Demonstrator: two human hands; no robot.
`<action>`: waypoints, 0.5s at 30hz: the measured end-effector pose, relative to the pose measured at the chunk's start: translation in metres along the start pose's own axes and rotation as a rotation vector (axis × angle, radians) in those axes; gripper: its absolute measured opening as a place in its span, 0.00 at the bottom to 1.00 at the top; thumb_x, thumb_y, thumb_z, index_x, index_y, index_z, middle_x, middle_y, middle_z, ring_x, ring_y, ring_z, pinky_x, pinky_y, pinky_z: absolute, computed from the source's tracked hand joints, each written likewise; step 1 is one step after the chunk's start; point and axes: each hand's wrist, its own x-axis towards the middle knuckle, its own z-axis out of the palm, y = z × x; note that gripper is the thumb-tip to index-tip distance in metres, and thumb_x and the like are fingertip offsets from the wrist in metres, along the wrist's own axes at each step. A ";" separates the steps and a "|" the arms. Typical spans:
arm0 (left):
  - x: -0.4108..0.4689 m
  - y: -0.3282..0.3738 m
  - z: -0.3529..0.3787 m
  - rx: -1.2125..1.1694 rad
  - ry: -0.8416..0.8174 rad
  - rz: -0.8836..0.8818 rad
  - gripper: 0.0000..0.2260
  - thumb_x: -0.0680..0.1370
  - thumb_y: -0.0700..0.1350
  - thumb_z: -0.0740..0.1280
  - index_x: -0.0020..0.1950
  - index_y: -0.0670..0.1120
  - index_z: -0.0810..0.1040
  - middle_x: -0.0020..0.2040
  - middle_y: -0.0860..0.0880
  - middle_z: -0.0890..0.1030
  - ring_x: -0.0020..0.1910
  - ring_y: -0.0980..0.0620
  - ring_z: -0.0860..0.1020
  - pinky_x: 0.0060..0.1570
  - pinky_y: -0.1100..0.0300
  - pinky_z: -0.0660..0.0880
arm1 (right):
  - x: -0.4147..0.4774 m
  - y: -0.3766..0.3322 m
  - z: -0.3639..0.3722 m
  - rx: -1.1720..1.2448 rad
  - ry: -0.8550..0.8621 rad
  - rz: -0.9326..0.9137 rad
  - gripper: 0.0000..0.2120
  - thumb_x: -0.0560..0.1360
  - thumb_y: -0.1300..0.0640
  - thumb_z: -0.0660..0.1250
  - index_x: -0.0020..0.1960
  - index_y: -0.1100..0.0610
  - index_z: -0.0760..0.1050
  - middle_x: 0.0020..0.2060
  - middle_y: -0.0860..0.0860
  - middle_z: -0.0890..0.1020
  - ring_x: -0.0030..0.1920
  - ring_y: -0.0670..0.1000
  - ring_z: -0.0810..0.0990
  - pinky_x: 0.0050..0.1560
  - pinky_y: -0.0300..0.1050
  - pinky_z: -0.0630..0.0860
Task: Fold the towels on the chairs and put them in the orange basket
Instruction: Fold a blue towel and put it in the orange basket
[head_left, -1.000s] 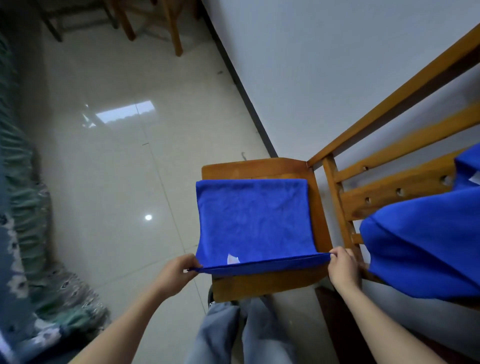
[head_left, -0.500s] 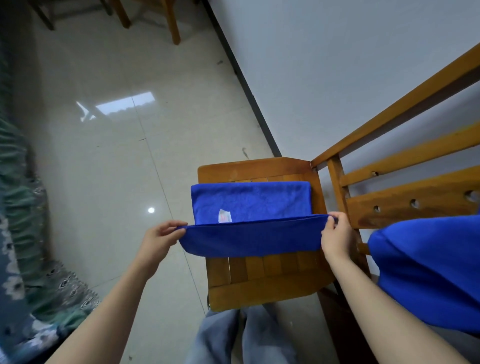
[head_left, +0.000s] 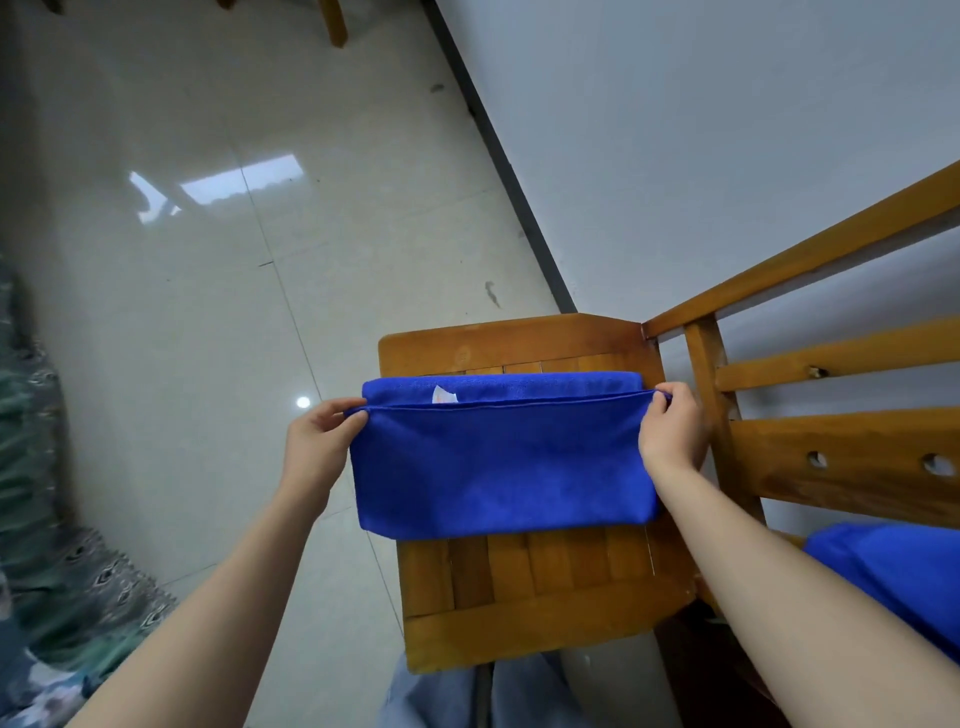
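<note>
Blue microfibre towel (head_left: 498, 467) lies half-folded on slatted wooden chair seat (head_left: 545, 597), long axis running left-right across you. Left grip (head_left: 317, 441) pinches upper-left corner, right grip (head_left: 670, 436) pinches upper-right; both equally near. Towel's far edge sits just beyond held edge: align there.

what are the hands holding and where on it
The blue fleecy towel: the left hand pinches its far-left corner, the right hand its far-right corner.

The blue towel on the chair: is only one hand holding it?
No, left hand and right hand each pinch a corner of the blue towel.
</note>
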 end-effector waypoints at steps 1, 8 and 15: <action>0.005 0.000 0.004 -0.001 0.022 0.008 0.06 0.77 0.37 0.64 0.52 0.43 0.78 0.42 0.50 0.79 0.42 0.56 0.76 0.40 0.67 0.73 | 0.005 -0.001 0.004 -0.007 -0.001 -0.010 0.12 0.81 0.60 0.53 0.58 0.61 0.73 0.55 0.58 0.77 0.55 0.56 0.76 0.50 0.45 0.72; 0.020 -0.005 0.027 0.118 0.191 0.092 0.09 0.77 0.40 0.63 0.56 0.44 0.79 0.48 0.48 0.80 0.46 0.53 0.76 0.49 0.61 0.72 | 0.019 -0.008 0.025 0.016 0.010 -0.013 0.13 0.81 0.61 0.53 0.61 0.61 0.71 0.58 0.58 0.75 0.57 0.55 0.75 0.49 0.40 0.69; 0.003 -0.025 0.046 0.556 0.218 0.157 0.26 0.79 0.48 0.61 0.75 0.46 0.58 0.75 0.47 0.60 0.72 0.43 0.58 0.68 0.46 0.58 | -0.014 0.015 0.033 0.084 -0.083 -0.149 0.24 0.79 0.61 0.58 0.74 0.57 0.59 0.72 0.55 0.61 0.68 0.53 0.66 0.63 0.41 0.67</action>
